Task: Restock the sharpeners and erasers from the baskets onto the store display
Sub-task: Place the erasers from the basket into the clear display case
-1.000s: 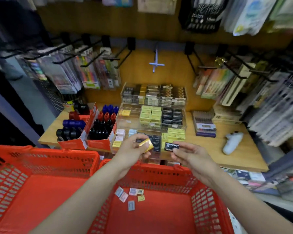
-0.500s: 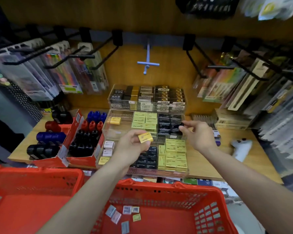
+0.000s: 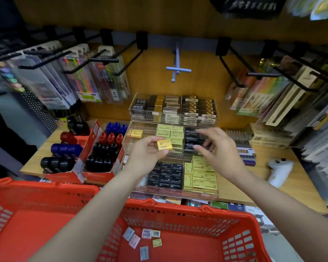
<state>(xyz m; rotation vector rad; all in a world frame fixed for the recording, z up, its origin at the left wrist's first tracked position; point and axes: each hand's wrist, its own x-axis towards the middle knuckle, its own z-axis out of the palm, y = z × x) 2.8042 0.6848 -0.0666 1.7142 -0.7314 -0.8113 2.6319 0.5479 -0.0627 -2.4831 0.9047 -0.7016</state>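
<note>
Pinching a yellow eraser (image 3: 164, 145) above the clear display trays (image 3: 197, 194), the left hand (image 3: 147, 155) is risking dropping it into the wrong slot, while the right hand (image 3: 219, 151), fingers loose and holding nothing, is hovering close enough to jostle the black erasers (image 3: 194, 138).

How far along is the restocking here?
Mostly done, it seems: the clear display trays hold many rows of erasers. In hand: the left hand pinches a yellow eraser; the right hand hovers open over the black ones. Left: six small packets in the right red basket.
</note>
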